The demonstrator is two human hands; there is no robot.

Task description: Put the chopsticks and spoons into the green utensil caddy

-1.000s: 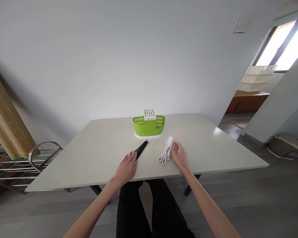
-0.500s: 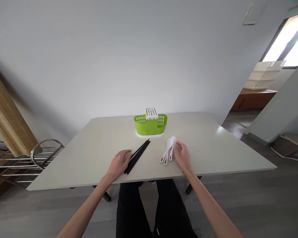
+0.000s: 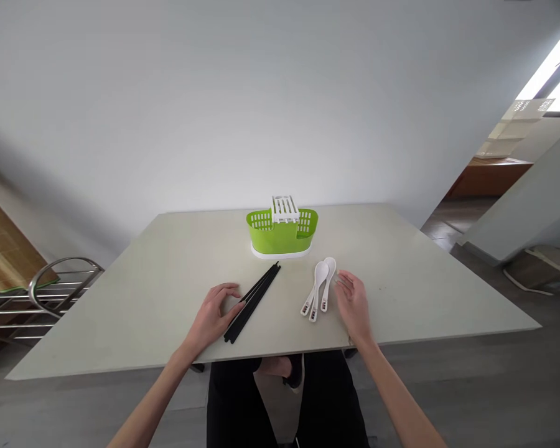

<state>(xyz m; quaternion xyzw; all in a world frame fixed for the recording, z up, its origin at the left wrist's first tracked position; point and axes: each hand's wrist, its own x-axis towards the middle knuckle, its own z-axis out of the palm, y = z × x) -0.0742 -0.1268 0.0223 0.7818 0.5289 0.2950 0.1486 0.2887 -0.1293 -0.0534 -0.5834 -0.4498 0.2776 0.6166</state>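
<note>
Black chopsticks (image 3: 252, 303) lie in a slanting bundle on the table, their tips pointing away and to the right. My left hand (image 3: 213, 316) rests beside them with fingers apart and the thumb at the bundle's left edge; it grips nothing. Three white spoons (image 3: 320, 280) lie fanned, bowls away from me and overlapping, with dark marks on the handle ends. Just right of them is my right hand (image 3: 353, 305), loosely curved, holding nothing. Behind both sets stands a green basket (image 3: 280, 239) with a white base and a white slatted piece (image 3: 284, 210) across its middle.
The pale table (image 3: 392, 274) reaches back to a plain wall (image 3: 214, 124). A metal rack (image 3: 42, 298) stands low at the left, with a bamboo-like mat (image 3: 7, 249) by it. A bin-like container (image 3: 541, 267) is on the floor at the right.
My view has shifted a little nearer to the table. My left hand has drawn slightly left, and my right hand sits a bit farther from the spoons. Spoons and chopsticks keep their arrangement.
</note>
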